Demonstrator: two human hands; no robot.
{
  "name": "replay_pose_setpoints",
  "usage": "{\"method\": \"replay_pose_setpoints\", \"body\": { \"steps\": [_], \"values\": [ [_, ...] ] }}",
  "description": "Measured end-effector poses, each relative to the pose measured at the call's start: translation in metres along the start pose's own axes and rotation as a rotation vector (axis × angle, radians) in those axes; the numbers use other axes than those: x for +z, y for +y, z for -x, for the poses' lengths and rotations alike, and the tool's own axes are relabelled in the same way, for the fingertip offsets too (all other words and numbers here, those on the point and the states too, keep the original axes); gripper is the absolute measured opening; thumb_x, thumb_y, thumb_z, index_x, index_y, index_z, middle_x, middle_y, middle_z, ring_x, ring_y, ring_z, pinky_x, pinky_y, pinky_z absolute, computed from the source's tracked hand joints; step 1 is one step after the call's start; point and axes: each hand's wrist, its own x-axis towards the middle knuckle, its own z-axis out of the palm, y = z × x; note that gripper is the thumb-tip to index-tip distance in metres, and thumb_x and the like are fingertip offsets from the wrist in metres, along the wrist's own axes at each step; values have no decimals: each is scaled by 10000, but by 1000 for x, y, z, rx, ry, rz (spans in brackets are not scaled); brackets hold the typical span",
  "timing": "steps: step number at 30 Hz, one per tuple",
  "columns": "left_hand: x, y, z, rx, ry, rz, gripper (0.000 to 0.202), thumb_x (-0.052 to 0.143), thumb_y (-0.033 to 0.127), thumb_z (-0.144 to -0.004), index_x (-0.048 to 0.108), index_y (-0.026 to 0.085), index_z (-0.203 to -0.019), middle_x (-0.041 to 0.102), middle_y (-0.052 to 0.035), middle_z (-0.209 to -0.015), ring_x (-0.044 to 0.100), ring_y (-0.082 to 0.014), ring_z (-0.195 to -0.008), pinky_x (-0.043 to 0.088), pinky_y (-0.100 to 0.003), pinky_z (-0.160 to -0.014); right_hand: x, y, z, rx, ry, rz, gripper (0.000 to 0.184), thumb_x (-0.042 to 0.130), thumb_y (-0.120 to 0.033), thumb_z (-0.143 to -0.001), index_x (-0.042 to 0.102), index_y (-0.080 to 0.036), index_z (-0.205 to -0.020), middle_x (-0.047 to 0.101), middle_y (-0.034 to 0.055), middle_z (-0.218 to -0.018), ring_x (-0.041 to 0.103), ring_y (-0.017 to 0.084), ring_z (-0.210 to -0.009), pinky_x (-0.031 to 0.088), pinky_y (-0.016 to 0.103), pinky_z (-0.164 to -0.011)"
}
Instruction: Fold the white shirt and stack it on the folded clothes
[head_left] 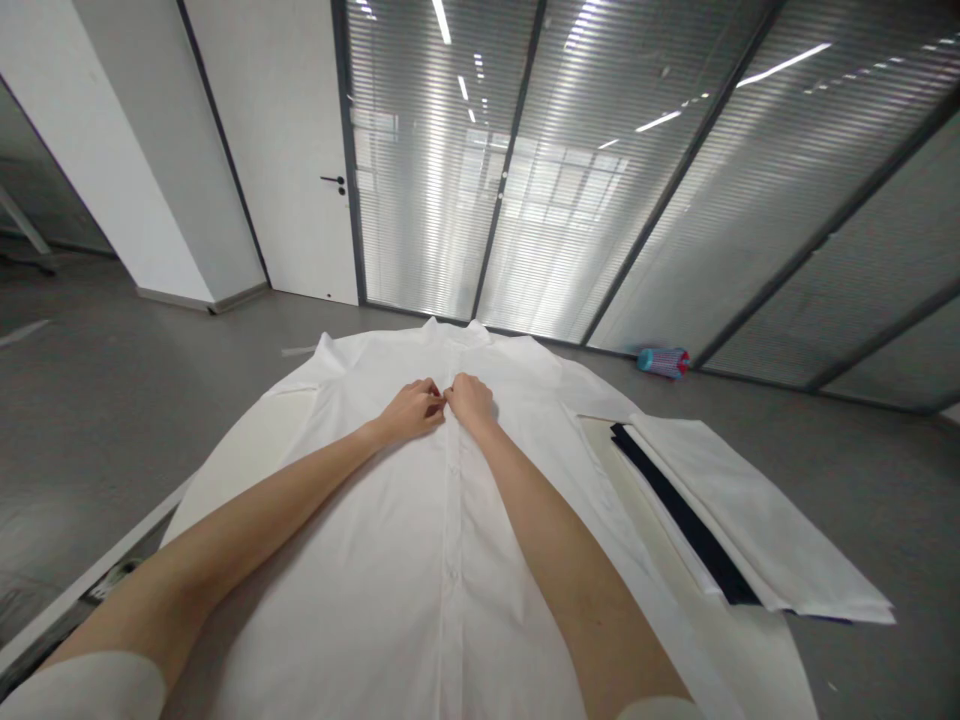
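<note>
Two bare forearms stretch over a white button-up shirt lying on a white table — the left hand and right hand meet, pinching the placket near the collar; below them, buttons sit along a closed front.

Left hand and right hand have nothing in their way across the white shirt, with folded white cloth well off to the right.

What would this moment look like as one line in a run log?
Left hand: fingers at placket of white shirt | Right hand: fingers at same placket | Beside shirt: folded white cloth | Floor: blue-and-red container
</note>
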Motion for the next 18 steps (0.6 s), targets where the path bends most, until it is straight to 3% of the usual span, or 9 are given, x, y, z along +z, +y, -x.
{"method": "replay_pose_setpoints", "body": {
  "steps": [15, 18],
  "values": [
    [-3, 3, -2, -4, -77, -9, 262, 532, 264, -887, 765, 210, -993, 635, -112, -1128, 614, -257, -988, 476, -394, -925, 4, 8, -8, -23, -45, -76, 245, 520, -275, -927, 707, -184, -1057, 726, 143, -1103, 690, 265, -1038, 507, 318, -825],
    [-6, 4, -7, -137, -74, 105, 225, 552, 223, -861, 770, 199, -914, 678, -96, -1058, 638, -238, -923, 489, -351, -869, 7, 10, -6, -29, -38, -85, 246, 508, -272, -932, 715, -197, -1042, 730, 132, -1090, 691, 252, -1027, 504, 310, -824]
  ]
}}
